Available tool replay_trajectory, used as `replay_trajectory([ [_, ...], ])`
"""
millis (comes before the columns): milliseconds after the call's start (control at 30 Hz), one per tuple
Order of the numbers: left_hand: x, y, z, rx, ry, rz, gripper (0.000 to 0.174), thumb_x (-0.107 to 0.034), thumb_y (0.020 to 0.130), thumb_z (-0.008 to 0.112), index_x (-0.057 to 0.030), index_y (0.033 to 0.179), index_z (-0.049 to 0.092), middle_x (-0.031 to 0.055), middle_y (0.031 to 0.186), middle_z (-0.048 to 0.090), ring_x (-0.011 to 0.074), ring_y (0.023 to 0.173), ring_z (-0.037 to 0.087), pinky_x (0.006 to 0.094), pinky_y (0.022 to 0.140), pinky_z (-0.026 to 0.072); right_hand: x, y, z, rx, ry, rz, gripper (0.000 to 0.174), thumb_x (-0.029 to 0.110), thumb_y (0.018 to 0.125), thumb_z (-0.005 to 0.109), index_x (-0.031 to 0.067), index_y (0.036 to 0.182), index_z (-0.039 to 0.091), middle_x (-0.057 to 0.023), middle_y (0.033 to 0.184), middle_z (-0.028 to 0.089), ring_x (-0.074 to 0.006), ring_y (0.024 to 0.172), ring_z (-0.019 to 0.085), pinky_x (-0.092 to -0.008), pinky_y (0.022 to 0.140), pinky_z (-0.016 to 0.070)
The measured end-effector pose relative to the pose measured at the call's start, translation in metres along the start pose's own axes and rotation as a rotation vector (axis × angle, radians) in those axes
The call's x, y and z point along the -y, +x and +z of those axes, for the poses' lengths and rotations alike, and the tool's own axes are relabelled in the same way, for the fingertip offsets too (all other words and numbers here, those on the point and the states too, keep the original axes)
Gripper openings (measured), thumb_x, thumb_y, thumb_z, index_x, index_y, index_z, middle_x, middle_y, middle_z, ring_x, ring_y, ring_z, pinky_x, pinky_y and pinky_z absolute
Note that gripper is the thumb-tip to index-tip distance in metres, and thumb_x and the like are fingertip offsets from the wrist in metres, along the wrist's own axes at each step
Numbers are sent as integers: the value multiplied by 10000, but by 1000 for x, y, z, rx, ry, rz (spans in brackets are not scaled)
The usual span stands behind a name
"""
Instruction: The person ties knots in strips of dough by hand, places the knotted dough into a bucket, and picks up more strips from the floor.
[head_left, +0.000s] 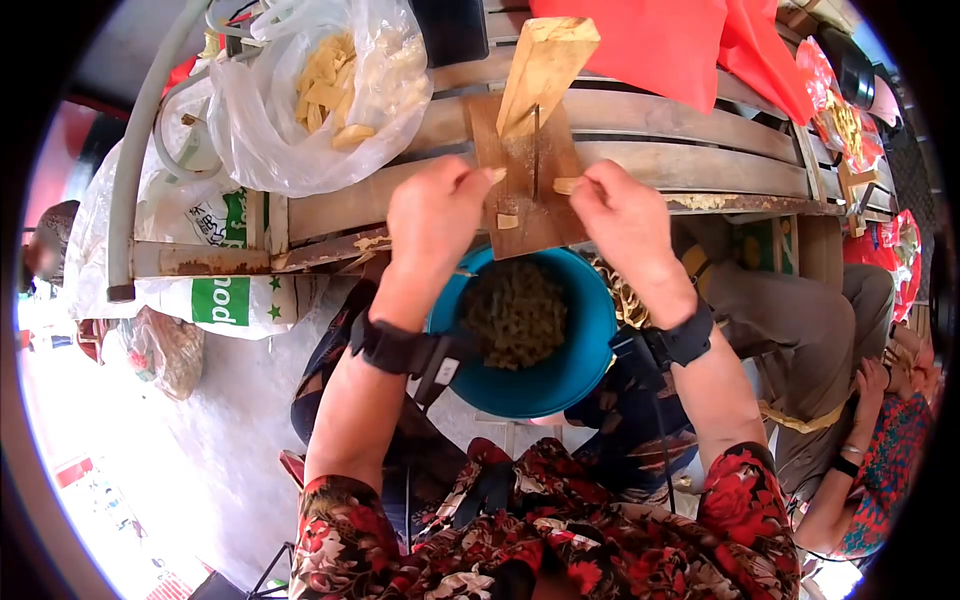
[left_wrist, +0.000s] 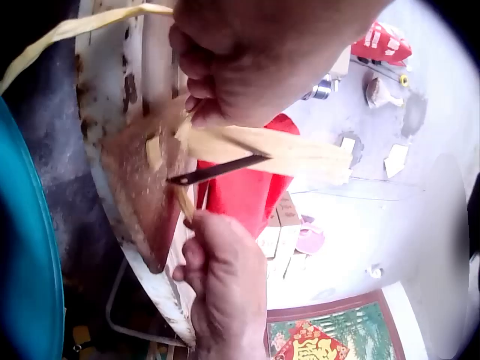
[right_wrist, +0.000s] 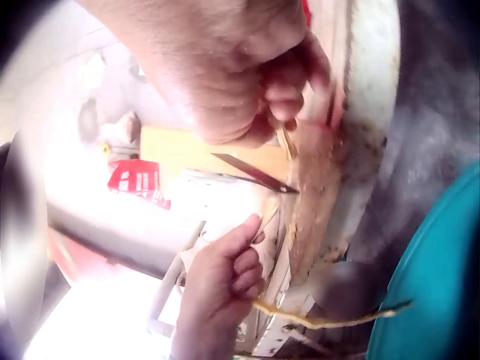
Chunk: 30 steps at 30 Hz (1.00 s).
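My left hand (head_left: 435,215) pinches a pale yellow piece (head_left: 497,175) left of an upright blade (left_wrist: 217,169). Opposite it, my right hand (head_left: 630,215) pinches another pale piece (head_left: 567,186) between thumb and fingers. From the left hand's fingers a long, thin yellow strip (right_wrist: 322,323) trails toward the bucket. The blade rises from a brown board (head_left: 555,215), beside an upright wooden block (head_left: 548,65). One small cut piece (head_left: 508,222) lies on the board's near part. Below the board's edge, a teal bucket (head_left: 590,375) contains many short cut pieces (head_left: 515,315).
The board lies on a slatted wooden bench (head_left: 670,165) with a rusty metal edge. An open plastic bag (head_left: 240,130) of yellow pieces sits at its left, red cloth (head_left: 640,45) at the back. Another person's legs (head_left: 790,320) are close on the right.
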<state>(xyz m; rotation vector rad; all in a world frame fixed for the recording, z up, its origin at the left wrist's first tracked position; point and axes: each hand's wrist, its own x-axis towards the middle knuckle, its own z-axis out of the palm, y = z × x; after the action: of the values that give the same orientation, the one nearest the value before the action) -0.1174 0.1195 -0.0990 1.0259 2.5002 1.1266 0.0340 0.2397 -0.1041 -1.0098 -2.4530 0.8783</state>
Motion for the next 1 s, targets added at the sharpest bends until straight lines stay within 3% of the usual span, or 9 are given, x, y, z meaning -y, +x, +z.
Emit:
replay_trajectory([
  [167, -41, -43, -30, 381, -605, -109, 227, -206, 865, 618, 10, 802, 644, -21, 631, 553, 36, 590, 454, 216, 522, 399, 33, -38, -28, 182, 529, -56, 300, 319, 872, 592, 43, 977, 647, -92, 865, 610, -151, 765, 574, -260, 672, 455],
  [200, -51, -51, -39, 470, -593, -143, 168, -170, 876, 598, -7, 899, 634, 1, 691, 583, 46, 586, 487, 200, 515, 405, 40, -50, -23, 129, 805, -30, 216, 208, 896, 572, 13, 959, 641, -64, 832, 616, -119, 722, 558, -245, 662, 457],
  [300, -61, -84, -76, 595, -928, -86, 177, -75, 874, 567, -37, 1046, 587, 25, 783, 613, 65, 609, 548, 183, 489, 424, 49, -71, -49, 21, 1196, 146, 215, 200, 911, 551, -4, 941, 613, -67, 791, 621, -129, 640, 577, -231, 647, 485],
  [433, -54, -108, -100, 684, -702, -180, 220, -180, 879, 569, 13, 962, 636, 89, 833, 641, 141, 677, 610, 237, 627, 493, 62, -97, -81, -38, 1132, 179, 329, 285, 939, 491, -36, 970, 553, -116, 831, 633, -187, 716, 637, -283, 696, 509],
  [533, -62, -118, -100, 768, -675, -104, 444, -358, 871, 555, 58, 1013, 613, 77, 936, 634, 136, 859, 588, 272, 788, 459, 98, -140, -84, 214, 992, -275, 311, 244, 962, 439, -46, 974, 550, -125, 855, 649, -188, 810, 649, -288, 759, 504],
  [600, -77, -127, -102, 754, -568, -123, 204, -108, 840, 568, 50, 961, 614, 48, 897, 623, 98, 866, 548, 237, 799, 427, 104, -156, -86, 243, 842, -322, 301, 229, 967, 423, -37, 963, 562, -120, 838, 656, -173, 799, 650, -269, 725, 508],
  [700, -73, -140, -103, 634, -778, -64, 39, -36, 835, 575, -5, 838, 552, 55, 858, 629, 87, 788, 568, 239, 701, 475, 94, -162, -80, 208, 834, -3, 325, 283, 958, 445, -7, 893, 577, -60, 718, 618, -112, 630, 597, -226, 582, 491],
  [833, -87, -153, -108, 730, -1067, -240, 206, -72, 810, 653, -18, 961, 524, 60, 820, 627, 132, 690, 625, 227, 505, 522, 89, -164, -70, 364, 1070, 235, 336, 336, 932, 500, 35, 814, 590, 4, 598, 529, -59, 493, 483, -179, 442, 384],
  [1000, -91, -157, -104, 679, -1149, -146, 241, -45, 796, 660, -8, 1003, 542, 67, 835, 627, 143, 703, 625, 232, 542, 529, 90, -171, -64, 339, 1254, 148, 314, 324, 919, 533, 62, 748, 567, 24, 568, 489, -36, 473, 422, -181, 411, 303],
])
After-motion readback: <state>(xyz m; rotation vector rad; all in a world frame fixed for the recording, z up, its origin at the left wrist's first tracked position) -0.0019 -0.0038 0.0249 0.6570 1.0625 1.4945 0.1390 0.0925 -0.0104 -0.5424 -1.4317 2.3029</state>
